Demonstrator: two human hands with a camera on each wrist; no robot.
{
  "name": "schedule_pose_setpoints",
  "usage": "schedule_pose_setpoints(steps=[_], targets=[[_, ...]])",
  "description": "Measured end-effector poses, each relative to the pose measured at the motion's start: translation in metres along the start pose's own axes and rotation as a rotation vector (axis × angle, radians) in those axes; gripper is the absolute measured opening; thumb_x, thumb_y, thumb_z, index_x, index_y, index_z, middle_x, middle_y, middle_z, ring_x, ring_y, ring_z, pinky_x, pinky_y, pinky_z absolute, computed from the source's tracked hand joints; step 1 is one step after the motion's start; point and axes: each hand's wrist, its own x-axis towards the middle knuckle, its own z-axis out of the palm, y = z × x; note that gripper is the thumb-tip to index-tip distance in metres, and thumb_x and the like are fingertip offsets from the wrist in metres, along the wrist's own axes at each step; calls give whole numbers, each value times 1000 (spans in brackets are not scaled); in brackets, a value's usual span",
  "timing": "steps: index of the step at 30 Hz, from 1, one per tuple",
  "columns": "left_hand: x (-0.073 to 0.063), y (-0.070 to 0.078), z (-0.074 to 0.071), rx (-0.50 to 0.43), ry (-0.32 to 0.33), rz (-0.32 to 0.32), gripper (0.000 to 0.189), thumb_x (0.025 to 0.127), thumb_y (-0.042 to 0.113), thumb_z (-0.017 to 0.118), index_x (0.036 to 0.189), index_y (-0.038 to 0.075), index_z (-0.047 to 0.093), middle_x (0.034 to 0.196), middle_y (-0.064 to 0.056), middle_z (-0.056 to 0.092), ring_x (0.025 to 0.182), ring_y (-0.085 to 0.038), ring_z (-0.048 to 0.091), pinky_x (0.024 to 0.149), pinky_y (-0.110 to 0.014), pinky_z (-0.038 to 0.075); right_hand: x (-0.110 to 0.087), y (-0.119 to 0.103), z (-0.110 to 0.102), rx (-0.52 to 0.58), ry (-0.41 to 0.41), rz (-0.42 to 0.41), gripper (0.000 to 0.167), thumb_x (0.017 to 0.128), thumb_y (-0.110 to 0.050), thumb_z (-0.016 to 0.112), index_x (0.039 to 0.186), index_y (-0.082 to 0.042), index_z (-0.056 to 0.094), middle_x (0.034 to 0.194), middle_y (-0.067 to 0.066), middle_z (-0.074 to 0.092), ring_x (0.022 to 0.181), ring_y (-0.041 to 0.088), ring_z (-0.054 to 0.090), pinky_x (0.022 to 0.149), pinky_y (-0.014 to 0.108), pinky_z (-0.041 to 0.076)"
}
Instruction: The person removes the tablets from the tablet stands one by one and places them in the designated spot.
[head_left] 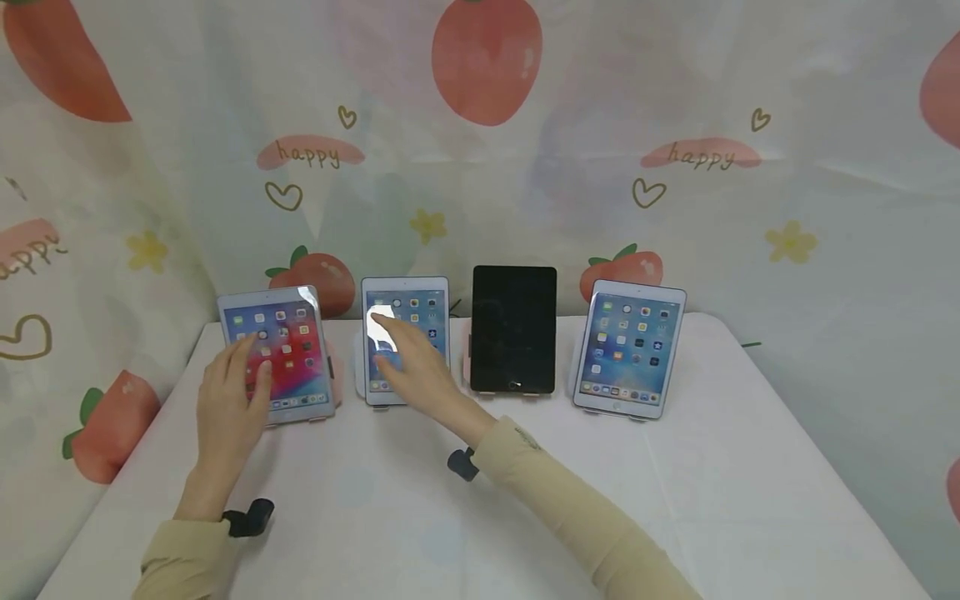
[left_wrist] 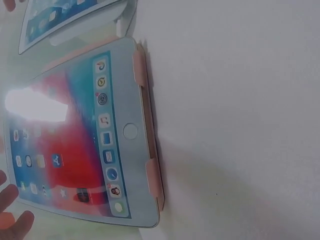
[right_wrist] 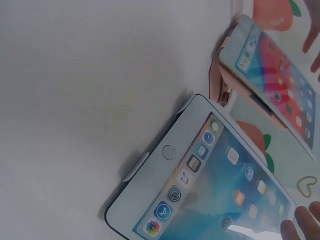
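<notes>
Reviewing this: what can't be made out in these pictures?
Head: part of the red-screen tablet, behind the left hand.
Head: part of the tablet second from left, behind the right hand and glare.
Left wrist: most of the left hand, beyond the left edge.
Right wrist: most of the right hand, beyond the lower right corner.

White-covered table [head_left: 750,483] with four stands [left_wrist: 154,179] in a row, a tablet [head_left: 513,325] on each

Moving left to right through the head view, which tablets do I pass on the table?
White-framed tablet with the red-and-blue screen → white-framed tablet with the blue screen behind the right hand's fingers → black tablet with the dark screen → tilted white-framed blue-screen tablet.
</notes>
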Motion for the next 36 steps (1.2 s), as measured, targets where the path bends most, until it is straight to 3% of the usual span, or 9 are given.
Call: schedule_pose_setpoints(steps=[8, 17, 23, 35, 36], targets=[[8, -8, 1, -29, 19, -36, 45, 93, 11, 58, 136, 3, 49, 132, -26, 49, 120, -42, 46, 95, -65, 41, 21, -7, 14, 30, -48, 33, 58, 94, -19, 59, 148, -17, 36, 149, 6, 44, 140, 23, 39, 113, 43, 37], [20, -20, 3, -57, 18, -94, 44, 96, 15, 54, 138, 5, 47, 133, -26, 47, 123, -41, 45, 95, -65, 43, 44, -12, 28, 75, -71, 71, 57, 95, -19, 58, 148, -19, 35, 147, 2, 46, 130, 18, 49, 105, 34, 47], [29, -25, 2, -103, 52, -138, 40, 97, 14, 51, 135, 1, 50, 132, -28, 47, 123, -44, 45, 99, -66, 40, 53, -14, 38, 141, -91, 118, 58, 95, -17, 58, 148, -19, 34, 145, 3, 48, 129, 18, 50, 100, 31, 50], [48, -35, 1, -93, 97, -195, 38, 98, 10, 47, 135, 0, 50, 126, -25, 51, 115, -36, 53, 93, -54, 49, 72, -15, 51, 244, -61, 164, 56, 93, -10, 60, 145, -15, 38, 133, 9, 56, 119, 25, 58, 93, 27, 53], [50, -35, 1, -88, 95, -196, 38, 98, 10, 47, 135, 0, 50, 126, -24, 51, 114, -36, 54, 93, -49, 51, 74, -15, 52, 254, -57, 169, 56, 93, -10, 60, 144, -15, 39, 132, 10, 56, 118, 24, 59, 92, 27, 53]])
